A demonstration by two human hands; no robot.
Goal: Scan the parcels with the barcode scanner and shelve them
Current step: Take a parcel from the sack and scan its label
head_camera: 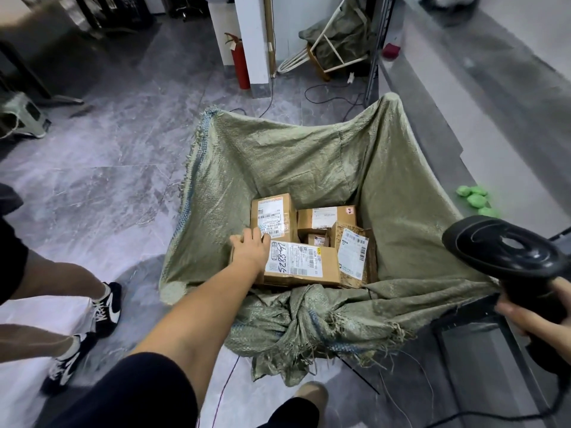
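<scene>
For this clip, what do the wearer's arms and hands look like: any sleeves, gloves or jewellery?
Both hands are bare, no gloves. The left hand shows no ring or watch, and its forearm is uncovered up to a dark short sleeve near the shoulder. Only part of the right hand shows at the frame edge; its sleeve is out of view.

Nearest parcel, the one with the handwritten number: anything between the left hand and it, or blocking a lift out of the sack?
Nothing visible. The left hand already rests on the nearest parcel, which lies on top in the open green sack. The right hand holds the barcode scanner off to the side.
</scene>
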